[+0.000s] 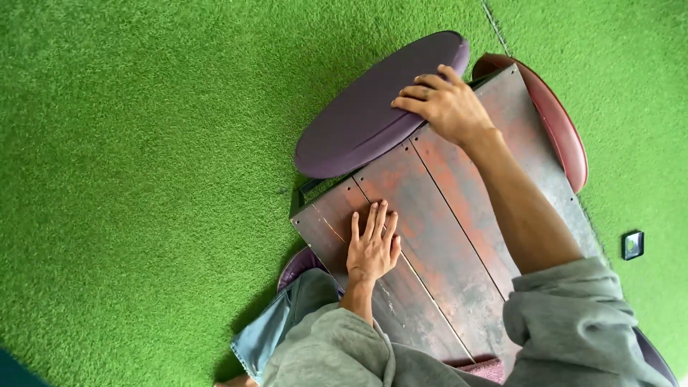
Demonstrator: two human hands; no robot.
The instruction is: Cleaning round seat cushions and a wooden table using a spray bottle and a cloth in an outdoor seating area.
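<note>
Covering the ground, bright green artificial turf (129,179) surrounds a worn reddish-brown wooden plank table (437,236) seen from above. The left hand (373,247) lies open and flat, fingers together, on the table's near edge, while the right hand (444,104) reaches across, fingers curled over the rim of a dark purple oval cushioned stool (365,115) touching the table's far edge. A maroon cushioned stool (562,129) sits at the right; no containers show.
</note>
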